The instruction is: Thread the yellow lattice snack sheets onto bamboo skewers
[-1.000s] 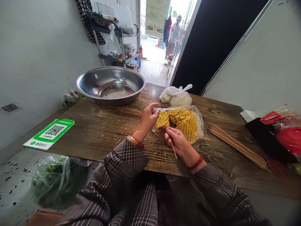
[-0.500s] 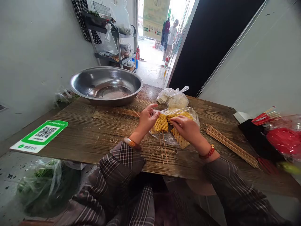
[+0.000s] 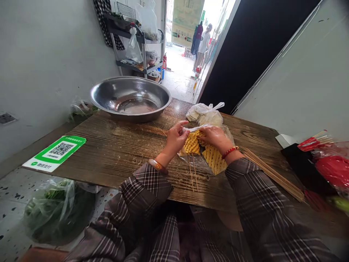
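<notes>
Head: yellow slabs [image 3: 215, 160] partly behind right hand [image 3: 214, 137]

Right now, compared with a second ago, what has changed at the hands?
The right hand has let go of a skewer, moved away from the person, and now appears to grip the edge of the plastic bag. The left hand still pinches the bag; the steel basin stays put.
</notes>
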A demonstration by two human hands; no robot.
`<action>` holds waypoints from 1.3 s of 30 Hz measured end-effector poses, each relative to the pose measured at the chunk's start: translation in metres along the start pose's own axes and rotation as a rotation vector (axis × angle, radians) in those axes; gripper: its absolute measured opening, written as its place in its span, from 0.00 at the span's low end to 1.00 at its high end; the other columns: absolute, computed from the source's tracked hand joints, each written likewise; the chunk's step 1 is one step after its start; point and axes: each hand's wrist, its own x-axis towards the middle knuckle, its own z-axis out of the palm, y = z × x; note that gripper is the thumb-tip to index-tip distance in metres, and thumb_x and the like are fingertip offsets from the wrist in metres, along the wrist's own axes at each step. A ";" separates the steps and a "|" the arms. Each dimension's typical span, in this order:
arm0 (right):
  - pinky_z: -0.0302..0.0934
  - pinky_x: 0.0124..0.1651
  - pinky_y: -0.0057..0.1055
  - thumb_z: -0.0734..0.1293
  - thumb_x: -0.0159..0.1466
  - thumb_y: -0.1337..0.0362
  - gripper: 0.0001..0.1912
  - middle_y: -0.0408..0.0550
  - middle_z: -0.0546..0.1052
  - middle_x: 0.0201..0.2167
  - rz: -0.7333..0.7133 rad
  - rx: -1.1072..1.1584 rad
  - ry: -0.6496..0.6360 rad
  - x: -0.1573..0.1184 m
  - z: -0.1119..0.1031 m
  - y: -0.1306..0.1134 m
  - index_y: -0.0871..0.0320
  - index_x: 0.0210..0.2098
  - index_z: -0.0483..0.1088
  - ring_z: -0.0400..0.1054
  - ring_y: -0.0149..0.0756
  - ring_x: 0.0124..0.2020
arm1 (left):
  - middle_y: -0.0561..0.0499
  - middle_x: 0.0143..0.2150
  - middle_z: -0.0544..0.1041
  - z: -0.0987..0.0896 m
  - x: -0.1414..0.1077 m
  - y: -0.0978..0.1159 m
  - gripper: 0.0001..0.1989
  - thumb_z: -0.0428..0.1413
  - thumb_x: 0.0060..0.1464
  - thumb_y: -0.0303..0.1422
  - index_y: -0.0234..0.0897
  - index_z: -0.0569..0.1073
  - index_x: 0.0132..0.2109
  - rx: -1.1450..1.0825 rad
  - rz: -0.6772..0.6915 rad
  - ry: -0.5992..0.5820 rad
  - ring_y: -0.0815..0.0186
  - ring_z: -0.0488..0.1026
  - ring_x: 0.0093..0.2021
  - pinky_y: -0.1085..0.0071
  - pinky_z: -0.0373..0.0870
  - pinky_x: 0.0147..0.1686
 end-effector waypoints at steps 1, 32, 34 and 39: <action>0.62 0.53 0.37 0.65 0.67 0.59 0.17 0.55 0.79 0.51 0.013 0.000 -0.004 0.001 -0.001 0.001 0.56 0.53 0.75 0.72 0.47 0.53 | 0.60 0.23 0.62 0.000 0.000 0.000 0.18 0.58 0.51 0.28 0.32 0.75 0.50 -0.001 -0.001 0.002 0.72 0.58 0.24 0.73 0.55 0.27; 0.68 0.21 0.21 0.76 0.53 0.50 0.19 0.41 0.75 0.25 0.291 1.757 0.275 -0.095 -0.002 0.054 0.58 0.33 0.74 0.64 0.24 0.20 | 0.46 0.41 0.73 -0.010 0.003 -0.008 0.15 0.57 0.57 0.36 0.37 0.77 0.50 0.630 0.307 0.131 0.59 0.69 0.43 0.62 0.66 0.47; 0.68 0.21 0.21 0.76 0.52 0.49 0.20 0.43 0.77 0.26 0.326 1.753 0.303 -0.104 0.001 0.053 0.58 0.34 0.74 0.67 0.25 0.22 | 0.47 0.38 0.73 -0.003 0.001 0.000 0.12 0.55 0.58 0.34 0.37 0.77 0.48 0.535 0.320 0.106 0.61 0.70 0.40 0.65 0.68 0.44; 0.68 0.21 0.22 0.75 0.52 0.45 0.23 0.46 0.79 0.30 0.291 1.667 0.435 -0.116 0.001 0.048 0.58 0.35 0.76 0.72 0.30 0.27 | 0.44 0.44 0.78 0.039 -0.019 0.036 0.17 0.57 0.57 0.35 0.35 0.75 0.53 0.319 0.310 -0.162 0.61 0.73 0.45 0.64 0.70 0.46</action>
